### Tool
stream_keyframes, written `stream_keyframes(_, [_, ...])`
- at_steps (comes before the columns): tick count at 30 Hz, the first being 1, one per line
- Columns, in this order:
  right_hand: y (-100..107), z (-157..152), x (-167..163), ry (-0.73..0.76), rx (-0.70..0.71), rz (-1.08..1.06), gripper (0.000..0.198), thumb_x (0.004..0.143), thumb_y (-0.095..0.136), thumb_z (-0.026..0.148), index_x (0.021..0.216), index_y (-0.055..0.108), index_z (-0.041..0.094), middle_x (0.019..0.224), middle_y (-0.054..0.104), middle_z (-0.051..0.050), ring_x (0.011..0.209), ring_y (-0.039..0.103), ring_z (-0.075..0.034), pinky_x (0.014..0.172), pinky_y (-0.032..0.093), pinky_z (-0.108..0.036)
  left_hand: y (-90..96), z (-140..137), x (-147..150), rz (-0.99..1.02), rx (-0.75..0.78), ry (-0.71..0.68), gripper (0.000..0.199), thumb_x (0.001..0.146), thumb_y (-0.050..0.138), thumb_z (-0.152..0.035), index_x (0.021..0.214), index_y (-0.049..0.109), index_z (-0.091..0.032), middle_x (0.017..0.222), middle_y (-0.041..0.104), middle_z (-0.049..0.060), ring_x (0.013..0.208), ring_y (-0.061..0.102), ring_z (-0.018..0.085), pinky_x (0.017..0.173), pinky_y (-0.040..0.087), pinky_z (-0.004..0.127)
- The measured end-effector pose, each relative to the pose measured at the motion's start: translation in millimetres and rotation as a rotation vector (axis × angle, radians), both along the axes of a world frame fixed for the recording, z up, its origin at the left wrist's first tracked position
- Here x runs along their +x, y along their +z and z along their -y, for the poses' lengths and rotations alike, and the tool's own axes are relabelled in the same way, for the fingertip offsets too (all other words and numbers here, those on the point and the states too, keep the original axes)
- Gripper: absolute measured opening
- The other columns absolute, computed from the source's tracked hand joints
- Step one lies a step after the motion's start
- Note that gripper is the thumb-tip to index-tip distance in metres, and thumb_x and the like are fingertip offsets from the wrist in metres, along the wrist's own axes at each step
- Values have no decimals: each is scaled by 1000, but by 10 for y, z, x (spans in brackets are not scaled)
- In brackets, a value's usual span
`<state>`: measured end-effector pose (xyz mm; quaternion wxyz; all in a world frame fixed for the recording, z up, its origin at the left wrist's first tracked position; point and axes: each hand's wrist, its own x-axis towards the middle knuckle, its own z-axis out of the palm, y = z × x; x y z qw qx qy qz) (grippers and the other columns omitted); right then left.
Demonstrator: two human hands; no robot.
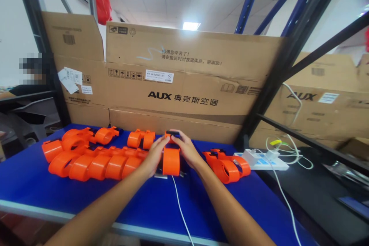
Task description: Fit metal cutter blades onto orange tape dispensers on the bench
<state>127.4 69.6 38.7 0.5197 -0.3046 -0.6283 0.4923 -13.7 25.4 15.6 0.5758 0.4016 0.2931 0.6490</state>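
My left hand (pixel 157 153) and my right hand (pixel 186 147) come together near the middle of the blue table. Between them is an orange ring-shaped plastic piece (pixel 171 162) with a black part at its top, and the fingers of both hands close on its far end from either side. A row of similar orange rings (pixel 96 167) lies to the left of my left hand. Right of my right hand is another small group of orange rings (pixel 227 169). A white cable (pixel 180 203) runs from beneath the held piece toward the table's front edge.
Behind the blue table (pixel 115 203) stands a tall cardboard sheet (pixel 184 80). A white power strip (pixel 271 162) with plugs and cables sits at the right edge. Dark rack posts (pixel 271 80) rise at both sides. At far left is a seated person (pixel 34 73).
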Motion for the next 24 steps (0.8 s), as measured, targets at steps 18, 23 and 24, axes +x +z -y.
stream_keyframes(18, [-401, 393, 193, 61, -191, 146, 20, 78, 64, 37, 85, 56, 21, 55, 61, 6, 42, 63, -14, 40, 49, -21, -418, 36, -94, -166, 96, 150, 43, 71, 82, -49, 104, 72, -22, 94, 73, 5, 91, 67, 23, 83, 49, 32])
stream_keyframes(23, [-465, 417, 141, 8, -121, 227, 11, 76, 59, 32, 80, 55, 22, 51, 57, 7, 37, 57, -13, 38, 44, -20, -410, 75, -84, -136, 35, 63, 44, 69, 83, -53, 95, 71, -20, 85, 72, 4, 76, 67, 21, 71, 50, 31])
stream_keyframes(24, [-479, 420, 132, 7, -103, 240, 9, 76, 58, 31, 78, 54, 23, 51, 56, 7, 38, 56, -13, 38, 44, -21, -404, 82, -82, -133, 26, 46, 43, 68, 83, -53, 93, 71, -19, 84, 72, 4, 75, 67, 21, 70, 50, 30])
